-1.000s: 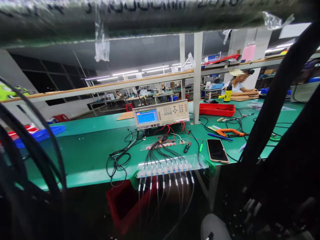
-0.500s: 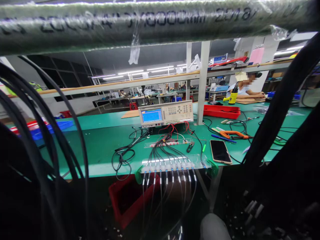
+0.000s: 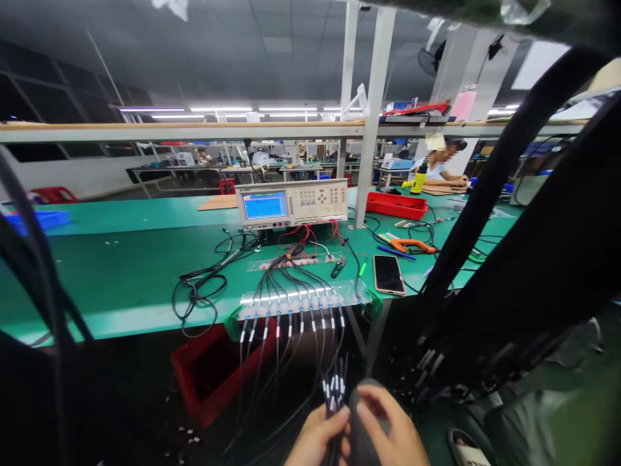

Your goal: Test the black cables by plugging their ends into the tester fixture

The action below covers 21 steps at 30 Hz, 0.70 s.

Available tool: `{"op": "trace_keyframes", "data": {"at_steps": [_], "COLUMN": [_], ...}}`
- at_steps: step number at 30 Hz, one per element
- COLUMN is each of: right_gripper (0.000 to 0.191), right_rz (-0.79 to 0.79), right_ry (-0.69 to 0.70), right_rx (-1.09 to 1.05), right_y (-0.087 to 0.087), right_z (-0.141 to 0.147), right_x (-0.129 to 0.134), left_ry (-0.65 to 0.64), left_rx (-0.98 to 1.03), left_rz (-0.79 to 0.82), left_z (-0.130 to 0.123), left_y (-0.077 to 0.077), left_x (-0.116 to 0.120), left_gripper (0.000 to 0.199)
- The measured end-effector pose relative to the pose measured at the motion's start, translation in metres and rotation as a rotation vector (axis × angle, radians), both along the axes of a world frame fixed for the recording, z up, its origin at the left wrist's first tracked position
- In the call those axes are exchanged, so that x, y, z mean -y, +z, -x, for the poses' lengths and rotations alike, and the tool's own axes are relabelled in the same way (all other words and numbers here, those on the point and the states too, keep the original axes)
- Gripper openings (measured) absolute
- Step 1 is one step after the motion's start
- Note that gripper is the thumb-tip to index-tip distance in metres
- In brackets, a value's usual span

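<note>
At the bottom centre, my left hand [image 3: 319, 435] is closed around a bundle of black cables [image 3: 334, 393] with white-banded ends pointing up. Just right of it is my right hand [image 3: 388, 421], fingers curved and apart, with nothing visible between them. Beyond the hands, a clear connector strip [image 3: 301, 301] is fixed at the bench edge by green clamps, with several white-banded cables hanging from it. Black and red wires run back from the strip to a beige test meter [image 3: 317, 202] with a blue screen.
On the green bench [image 3: 121, 278] lie coiled black cables [image 3: 198, 285], a phone [image 3: 389, 275], an orange clamp [image 3: 412, 246] and a red tray [image 3: 398, 206]. Below is a red bin [image 3: 194, 375]. Thick dark cable bundles hang at both sides. A person [image 3: 439, 171] sits at the back right.
Both my hands have come into view at the bottom, the left one with the cable bundle. The view has tilted, so the bench lies further left and the overhead bar has mostly left the picture.
</note>
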State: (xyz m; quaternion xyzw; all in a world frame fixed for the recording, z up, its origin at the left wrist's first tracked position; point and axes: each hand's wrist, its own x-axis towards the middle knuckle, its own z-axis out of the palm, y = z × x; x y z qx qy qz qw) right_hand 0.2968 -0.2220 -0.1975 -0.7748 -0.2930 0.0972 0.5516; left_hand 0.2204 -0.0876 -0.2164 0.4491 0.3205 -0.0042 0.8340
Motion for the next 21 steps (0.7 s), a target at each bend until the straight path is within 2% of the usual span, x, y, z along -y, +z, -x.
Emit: {"op": "trace_keyframes", "data": {"at_steps": [2, 4, 6, 8, 12, 17, 19, 21], "right_gripper": [0.043, 0.047, 0.041, 0.036, 0.040, 0.049, 0.053, 0.058], "right_rz": [-0.072, -0.161, -0.211, -0.219, -0.246, -0.359, -0.374, -0.401], "right_ry": [-0.096, -0.073, -0.020, 0.022, 0.055, 0.002, -0.047, -0.129], "right_rx": [-0.188, -0.314, -0.379, -0.428, -0.531, -0.573, -0.561, -0.558], "right_y": [-0.007, -0.009, -0.006, 0.000, 0.007, 0.006, 0.011, 0.020], "right_z": [-0.013, -0.019, -0.020, -0.020, -0.023, -0.029, -0.036, -0.049], "right_x": [-0.009, -0.020, -0.029, -0.036, -0.045, -0.057, -0.061, -0.065], "left_ry": [-0.014, -0.007, 0.002, 0.015, 0.070, 0.172, 0.229, 0.301], "left_rx": [0.043, 0.081, 0.098, 0.095, 0.063, 0.011, 0.000, -0.030], "left_rz": [-0.045, -0.089, -0.116, -0.127, -0.105, -0.041, 0.015, 0.090], "left_z": [-0.007, -0.010, -0.010, -0.008, -0.005, -0.012, -0.018, -0.024], "left_y": [0.003, 0.005, 0.006, 0.006, 0.006, 0.005, 0.004, 0.001], "left_x": [0.006, 0.009, 0.009, 0.008, 0.005, 0.003, 0.000, -0.006], "left_gripper": [0.054, 0.056, 0.055, 0.054, 0.054, 0.057, 0.058, 0.049]}}
